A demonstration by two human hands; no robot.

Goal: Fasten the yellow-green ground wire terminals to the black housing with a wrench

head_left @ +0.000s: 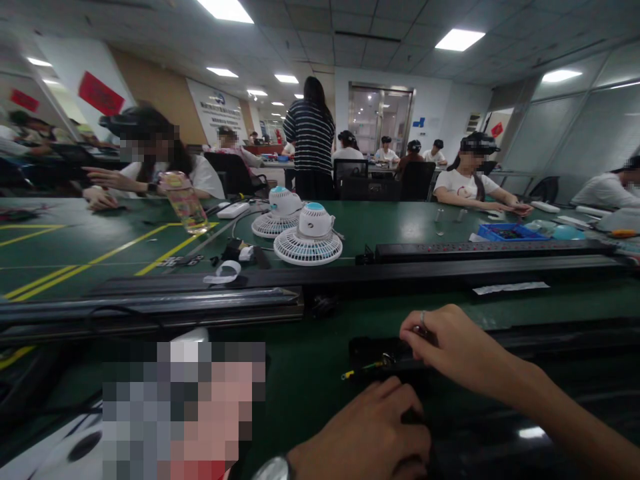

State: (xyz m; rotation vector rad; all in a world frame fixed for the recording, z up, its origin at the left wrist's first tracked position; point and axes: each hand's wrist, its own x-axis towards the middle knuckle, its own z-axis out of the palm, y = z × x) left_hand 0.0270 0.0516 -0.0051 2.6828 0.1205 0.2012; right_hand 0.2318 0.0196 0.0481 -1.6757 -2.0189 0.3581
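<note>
Black housing lies near the near edge of the green table, under both hands. The right hand pinches a small metal part at the housing's far edge. The left hand lies curled on its near side, grip not discernible, beside a yellow-green wire. Two white fans stand mid-table, and other people sit along the far edge.

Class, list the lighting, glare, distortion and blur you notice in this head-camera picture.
Head view: bright ceiling panels light the room evenly and blow out to white; wide-lens distortion bows the black rail and leans the walls; a small glare patch sits on the glossy dark surface at lower right; a pixelated block hides the lower left; the right hand and fans look fairly sharp.
</note>
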